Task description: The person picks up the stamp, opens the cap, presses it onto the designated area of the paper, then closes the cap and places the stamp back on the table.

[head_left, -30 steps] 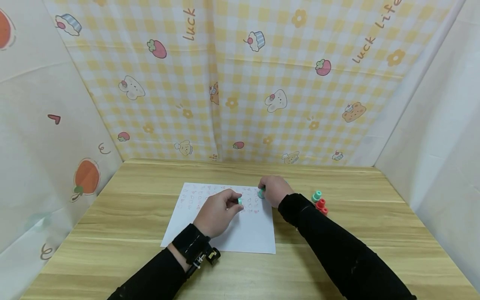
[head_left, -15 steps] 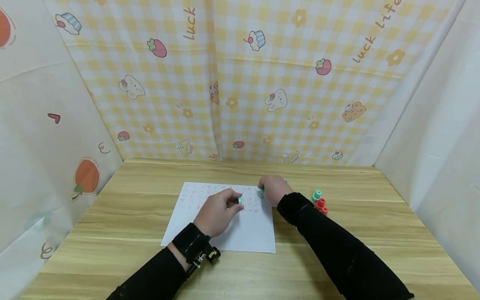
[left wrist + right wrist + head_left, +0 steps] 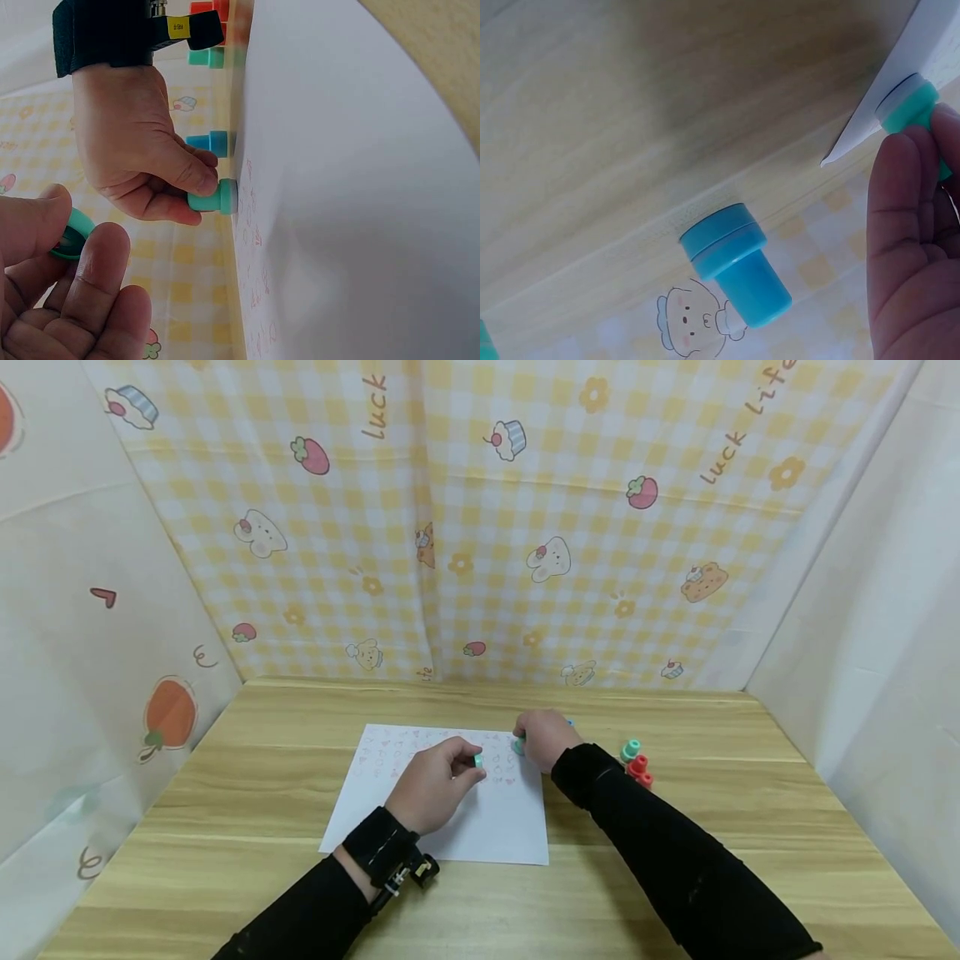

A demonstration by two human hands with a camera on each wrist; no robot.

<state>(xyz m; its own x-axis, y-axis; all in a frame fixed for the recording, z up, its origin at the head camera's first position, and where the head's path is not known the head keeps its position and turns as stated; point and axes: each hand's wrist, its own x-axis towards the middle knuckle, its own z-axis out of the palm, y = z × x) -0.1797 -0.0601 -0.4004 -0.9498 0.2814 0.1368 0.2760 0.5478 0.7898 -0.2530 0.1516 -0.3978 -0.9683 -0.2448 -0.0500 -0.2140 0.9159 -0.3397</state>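
A white paper sheet (image 3: 487, 835) with rows of small reddish printed marks lies on the table. My right hand (image 3: 549, 739) pinches a green toy stamp (image 3: 217, 196) by its handle near the sheet's far right corner. In the left wrist view the stamp's wide end meets the paper; its printing face is hidden. Over the middle of the sheet, my left hand (image 3: 429, 785) holds a small green cap (image 3: 79, 232) between thumb and fingers. The cap's hollow side shows in the left wrist view.
A blue stamp (image 3: 742, 266) stands on the table just beyond the right hand, mostly hidden in the head view. Further right are a green stamp (image 3: 631, 749) and red stamps (image 3: 637, 766). Patterned cloth (image 3: 495, 568) hangs behind the table, with pale cloth at both sides.
The head view has shifted very slightly. Both hands keep their holds on the cap and the stamp, in nearly the same places.
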